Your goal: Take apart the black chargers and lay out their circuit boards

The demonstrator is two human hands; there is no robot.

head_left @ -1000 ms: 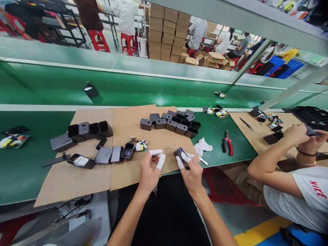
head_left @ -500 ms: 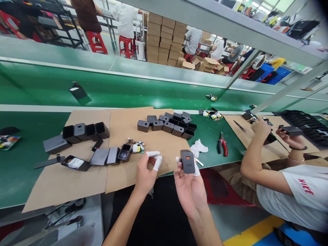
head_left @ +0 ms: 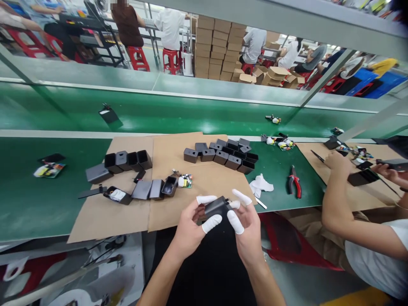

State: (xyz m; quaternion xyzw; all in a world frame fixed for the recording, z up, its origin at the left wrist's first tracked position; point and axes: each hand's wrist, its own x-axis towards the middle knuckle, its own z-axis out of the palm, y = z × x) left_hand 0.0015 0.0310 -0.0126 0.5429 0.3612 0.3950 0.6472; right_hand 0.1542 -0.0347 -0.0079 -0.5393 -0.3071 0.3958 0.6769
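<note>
Left hand (head_left: 188, 229) grips a dark-grey, rectangular plastic casing (head_left: 216, 207) near the front edge of a flat brown cardboard sheet (head_left: 210, 185). Right hand (head_left: 249, 233): fingers part-curled at casing's pronged end; cannot tell whether gripping.

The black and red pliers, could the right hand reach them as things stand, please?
Probably yes: nothing tall stands between the right hand and the pliers; a crumpled white cloth lies near the way.
</note>
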